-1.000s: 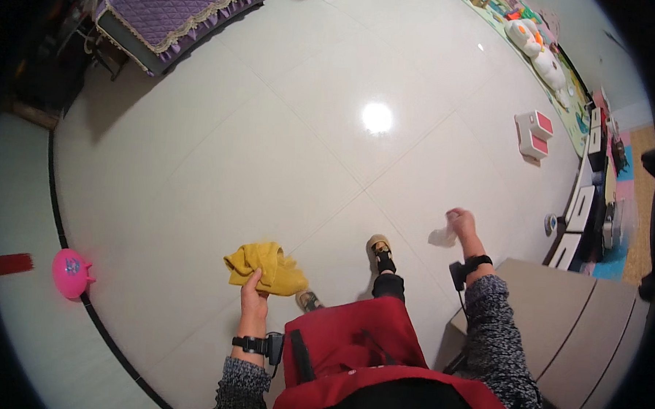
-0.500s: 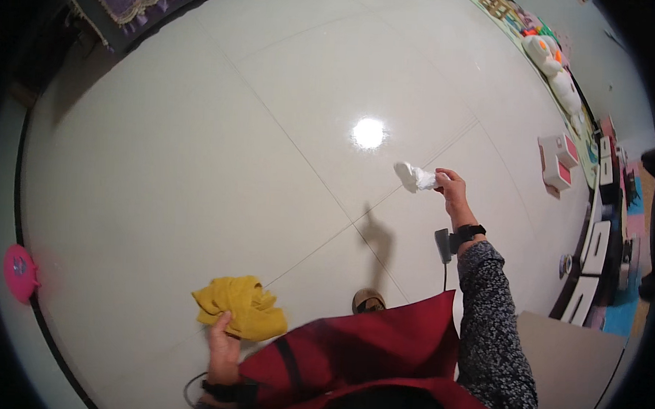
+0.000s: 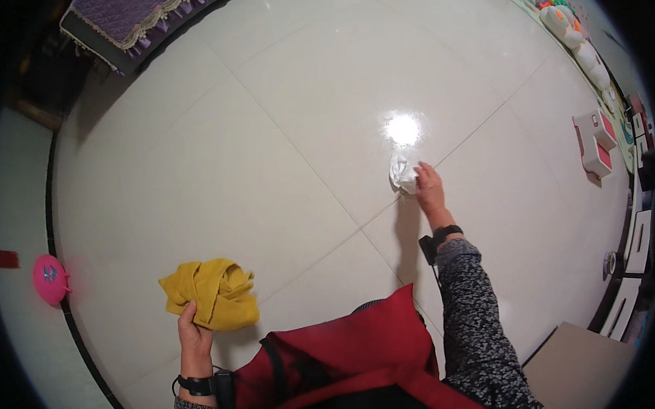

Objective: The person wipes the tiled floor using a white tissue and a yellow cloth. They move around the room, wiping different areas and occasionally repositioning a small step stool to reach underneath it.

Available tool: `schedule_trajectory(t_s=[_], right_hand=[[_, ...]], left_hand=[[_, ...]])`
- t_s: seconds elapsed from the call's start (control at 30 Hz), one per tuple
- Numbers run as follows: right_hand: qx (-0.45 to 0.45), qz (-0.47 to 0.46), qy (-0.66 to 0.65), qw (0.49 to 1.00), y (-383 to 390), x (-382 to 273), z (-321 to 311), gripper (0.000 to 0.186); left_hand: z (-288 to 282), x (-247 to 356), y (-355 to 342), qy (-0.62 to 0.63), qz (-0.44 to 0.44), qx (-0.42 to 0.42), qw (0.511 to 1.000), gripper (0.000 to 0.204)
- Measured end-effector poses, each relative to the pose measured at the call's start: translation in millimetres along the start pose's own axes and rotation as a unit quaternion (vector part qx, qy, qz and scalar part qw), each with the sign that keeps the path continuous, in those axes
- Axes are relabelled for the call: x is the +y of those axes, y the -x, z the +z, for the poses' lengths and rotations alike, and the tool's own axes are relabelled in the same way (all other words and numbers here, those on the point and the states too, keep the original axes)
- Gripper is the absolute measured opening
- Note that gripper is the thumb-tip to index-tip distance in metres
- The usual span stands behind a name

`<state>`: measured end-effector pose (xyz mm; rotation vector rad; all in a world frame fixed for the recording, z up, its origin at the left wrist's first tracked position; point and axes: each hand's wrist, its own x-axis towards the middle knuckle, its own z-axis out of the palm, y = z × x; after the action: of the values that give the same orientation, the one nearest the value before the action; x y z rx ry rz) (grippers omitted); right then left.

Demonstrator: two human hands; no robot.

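My left hand point(image 3: 194, 329) is closed around the lower edge of a bunched yellow cloth point(image 3: 210, 294), held above the tiled floor at the lower left. Stretched forward, my right hand point(image 3: 429, 185) grips the right edge of a small white crumpled piece point(image 3: 403, 173); whether it is paper or fabric I cannot tell. That white piece lies just below a bright light reflection on the floor. Both wrists carry black straps with small devices. A red apron point(image 3: 344, 329) hangs in front of me.
A purple-covered couch point(image 3: 131, 9) stands at the far left. Along the left wall is a pink round object point(image 3: 50, 280). To the right stand a white-and-pink step stool point(image 3: 595, 143), a white plush toy point(image 3: 579, 47), white drawers and a beige panel point(image 3: 576, 369).
My right hand has shifted slightly left with the white piece, which looks more bunched. The yellow cloth has moved left and a little up. The whole view has shifted, showing more of the couch.
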<state>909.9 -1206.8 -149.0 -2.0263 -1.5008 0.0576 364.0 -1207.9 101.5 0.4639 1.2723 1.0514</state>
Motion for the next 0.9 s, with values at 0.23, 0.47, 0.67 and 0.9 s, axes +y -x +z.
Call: schedule_trajectory(t_s=[0.23, 0.47, 0.67, 0.9], right_hand=[[-0.145, -0.001, 0.071, 0.987, 2.7, -31.1, 47.3, 0.06], [-0.067, 0.278, 0.211, 0.935, -42.2, 52.3, 24.1, 0.066], [-0.074, 0.199, -0.001, 0.977, -102.2, -6.8, 87.8, 0.074], [-0.3, -0.173, -0.155, 0.925, -4.1, -113.7, 92.9, 0.088]], left_hand=[[-15.1, -7.0, -20.7, -0.062, -0.033, 0.019, 0.997, 0.042], [-34.6, -5.0, -16.7, -0.086, -0.078, 0.105, 0.988, 0.045], [-23.9, -12.6, -18.5, -0.047, -0.088, 0.172, 0.98, 0.044], [-6.8, -10.1, -37.9, -0.035, -0.065, 0.084, 0.994, 0.045]])
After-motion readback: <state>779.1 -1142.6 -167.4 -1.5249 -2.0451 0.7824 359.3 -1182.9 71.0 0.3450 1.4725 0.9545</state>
